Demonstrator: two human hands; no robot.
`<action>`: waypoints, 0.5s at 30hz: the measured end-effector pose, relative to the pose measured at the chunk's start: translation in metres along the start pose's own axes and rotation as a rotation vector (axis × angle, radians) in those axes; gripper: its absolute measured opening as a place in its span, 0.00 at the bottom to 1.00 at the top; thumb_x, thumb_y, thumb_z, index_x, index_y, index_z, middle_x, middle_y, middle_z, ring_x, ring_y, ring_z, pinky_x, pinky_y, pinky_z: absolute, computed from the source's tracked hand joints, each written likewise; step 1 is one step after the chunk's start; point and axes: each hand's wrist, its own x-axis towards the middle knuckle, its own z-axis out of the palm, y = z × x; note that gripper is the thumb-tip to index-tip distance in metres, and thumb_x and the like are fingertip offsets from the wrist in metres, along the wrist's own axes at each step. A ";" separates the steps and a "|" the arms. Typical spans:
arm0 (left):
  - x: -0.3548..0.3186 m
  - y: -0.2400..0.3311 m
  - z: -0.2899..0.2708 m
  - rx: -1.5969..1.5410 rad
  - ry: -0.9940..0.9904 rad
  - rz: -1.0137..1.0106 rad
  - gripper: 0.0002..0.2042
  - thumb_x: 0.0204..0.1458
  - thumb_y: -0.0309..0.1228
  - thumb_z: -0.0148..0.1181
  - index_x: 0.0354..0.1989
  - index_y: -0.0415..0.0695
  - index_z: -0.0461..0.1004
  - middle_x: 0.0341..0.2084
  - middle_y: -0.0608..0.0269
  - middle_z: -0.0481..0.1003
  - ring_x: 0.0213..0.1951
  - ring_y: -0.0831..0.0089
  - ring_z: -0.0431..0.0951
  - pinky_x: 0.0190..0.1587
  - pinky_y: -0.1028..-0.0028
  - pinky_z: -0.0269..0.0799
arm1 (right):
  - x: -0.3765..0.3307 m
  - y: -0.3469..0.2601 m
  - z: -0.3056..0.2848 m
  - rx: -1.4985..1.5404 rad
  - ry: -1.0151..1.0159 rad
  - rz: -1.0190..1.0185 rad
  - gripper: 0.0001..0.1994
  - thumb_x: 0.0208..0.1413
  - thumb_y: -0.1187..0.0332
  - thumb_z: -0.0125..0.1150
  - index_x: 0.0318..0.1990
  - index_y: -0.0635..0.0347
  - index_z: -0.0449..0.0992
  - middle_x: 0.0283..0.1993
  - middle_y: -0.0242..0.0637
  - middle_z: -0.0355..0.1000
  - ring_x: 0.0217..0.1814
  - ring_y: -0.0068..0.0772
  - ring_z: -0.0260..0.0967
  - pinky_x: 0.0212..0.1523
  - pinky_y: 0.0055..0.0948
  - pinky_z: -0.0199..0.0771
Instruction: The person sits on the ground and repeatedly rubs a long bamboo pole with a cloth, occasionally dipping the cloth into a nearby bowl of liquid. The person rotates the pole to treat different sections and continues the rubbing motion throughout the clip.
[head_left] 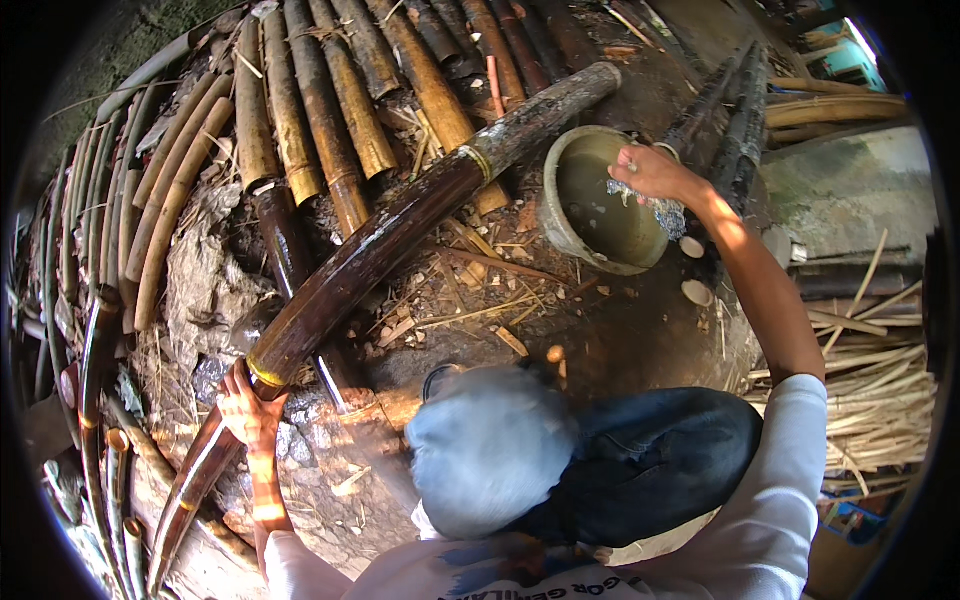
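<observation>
Pole (370,250): slanting lengthwise from lower left to upper right, left of bucket (552,208). Left hand (248,410): nearer, curled over and holding pole's lower stretch. Right hand (648,172): closed around mesh (668,218) above bucket, apart from pole.

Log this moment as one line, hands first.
left hand: on dark bamboo pole, beside yellow ring | right hand: gripping silvery mesh over bucket's right side | bucket: murky water inside
</observation>
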 end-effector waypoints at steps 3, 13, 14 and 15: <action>0.000 0.003 -0.002 0.060 0.028 0.032 0.54 0.23 0.49 0.83 0.66 0.45 0.65 0.54 0.56 0.74 0.56 0.55 0.73 0.55 0.56 0.70 | 0.024 0.020 0.032 0.037 0.008 -0.001 0.20 0.65 0.52 0.57 0.43 0.65 0.76 0.28 0.46 0.78 0.30 0.42 0.81 0.38 0.45 0.76; 0.002 0.004 -0.004 -0.048 -0.002 0.022 0.51 0.28 0.50 0.79 0.65 0.41 0.64 0.53 0.52 0.72 0.55 0.48 0.71 0.56 0.52 0.67 | 0.061 0.100 0.169 -0.324 -0.013 0.036 0.27 0.61 0.52 0.59 0.64 0.54 0.70 0.60 0.58 0.73 0.67 0.62 0.66 0.64 0.56 0.68; 0.005 0.000 -0.003 -0.041 -0.034 0.012 0.51 0.29 0.48 0.80 0.66 0.41 0.63 0.53 0.51 0.72 0.54 0.47 0.72 0.55 0.51 0.67 | 0.061 0.106 0.181 -0.247 -0.055 0.051 0.24 0.60 0.54 0.57 0.60 0.57 0.73 0.58 0.59 0.73 0.64 0.64 0.68 0.61 0.55 0.70; 0.007 -0.003 -0.001 -0.044 -0.092 -0.052 0.50 0.30 0.45 0.80 0.66 0.42 0.62 0.53 0.49 0.72 0.54 0.47 0.73 0.54 0.51 0.69 | 0.062 0.110 0.188 -0.262 -0.082 0.054 0.21 0.61 0.56 0.56 0.53 0.62 0.77 0.53 0.59 0.76 0.59 0.66 0.71 0.57 0.54 0.73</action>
